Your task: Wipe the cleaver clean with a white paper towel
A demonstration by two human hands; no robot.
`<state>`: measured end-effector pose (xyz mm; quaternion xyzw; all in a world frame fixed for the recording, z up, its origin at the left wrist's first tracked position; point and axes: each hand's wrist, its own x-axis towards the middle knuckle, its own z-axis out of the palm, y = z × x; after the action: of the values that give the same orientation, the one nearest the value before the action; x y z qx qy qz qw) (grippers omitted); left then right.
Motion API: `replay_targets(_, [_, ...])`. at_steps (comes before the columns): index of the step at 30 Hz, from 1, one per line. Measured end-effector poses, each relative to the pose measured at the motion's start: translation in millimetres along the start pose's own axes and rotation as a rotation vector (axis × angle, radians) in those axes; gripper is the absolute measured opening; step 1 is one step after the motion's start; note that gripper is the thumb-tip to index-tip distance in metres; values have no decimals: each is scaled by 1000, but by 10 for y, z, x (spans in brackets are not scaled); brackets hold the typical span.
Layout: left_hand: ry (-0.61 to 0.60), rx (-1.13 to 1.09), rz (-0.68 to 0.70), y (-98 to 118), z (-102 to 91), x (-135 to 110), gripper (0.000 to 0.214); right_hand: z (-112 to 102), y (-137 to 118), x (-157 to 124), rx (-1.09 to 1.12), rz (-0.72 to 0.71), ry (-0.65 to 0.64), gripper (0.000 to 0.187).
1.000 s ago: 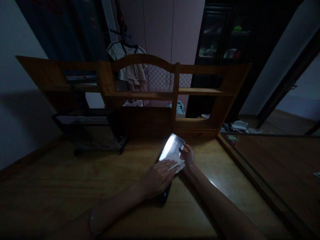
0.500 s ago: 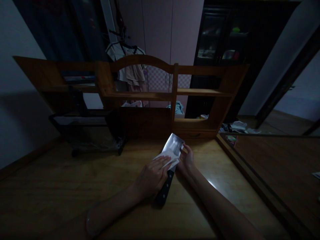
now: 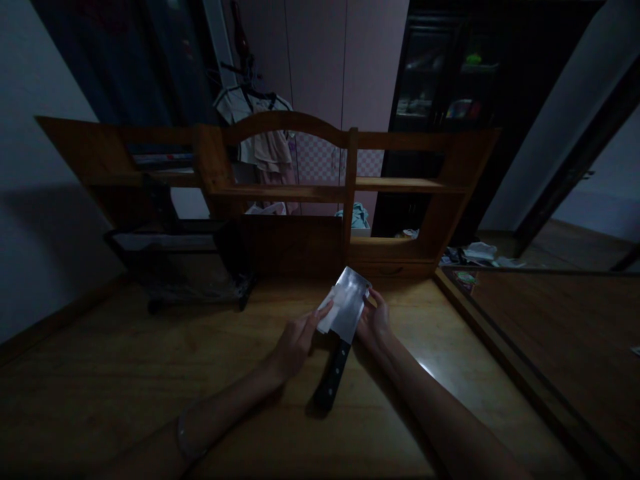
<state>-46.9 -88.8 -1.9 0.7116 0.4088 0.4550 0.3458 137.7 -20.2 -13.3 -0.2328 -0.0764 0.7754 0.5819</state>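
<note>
A cleaver [image 3: 349, 305] with a shiny broad blade and a black handle [image 3: 331, 379] lies on the wooden desk [image 3: 150, 373], blade pointing away from me. My left hand [image 3: 296, 342] pinches a white tissue [image 3: 330, 313] at the blade's left edge. At the blade's right edge, my right hand [image 3: 374, 320] rests with its fingertips on the metal, fingers curled.
A wooden shelf unit [image 3: 300, 187] stands at the back of the desk. A dark wire rack [image 3: 165, 247] sits at the back left. Beyond are hanging clothes [image 3: 265, 140] and a dark cabinet [image 3: 440, 87]. Another wooden surface [image 3: 560, 327] adjoins on the right.
My left hand has slid with the tissue from on top of the blade to its left edge, uncovering the blade and handle. The right hand stays at the right edge.
</note>
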Motion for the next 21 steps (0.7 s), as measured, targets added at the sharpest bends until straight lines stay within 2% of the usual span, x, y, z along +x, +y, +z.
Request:
replay_targets(6, [130,-495,-290,-156,22,48,47,3,-15,-20,-3,33,-14,20])
replay_targets(11, [146,-921,-419,-162,42,126,43,-4,-17,-1,-9,33,7,20])
replay_targets(17, [180,-1164,-512,-147,54,149,34,3,-6,6,-44,32,15,19])
replay_targets(21, [99,-1161,-540,-165,78,137,28,26,4,6,-107,47,30,21])
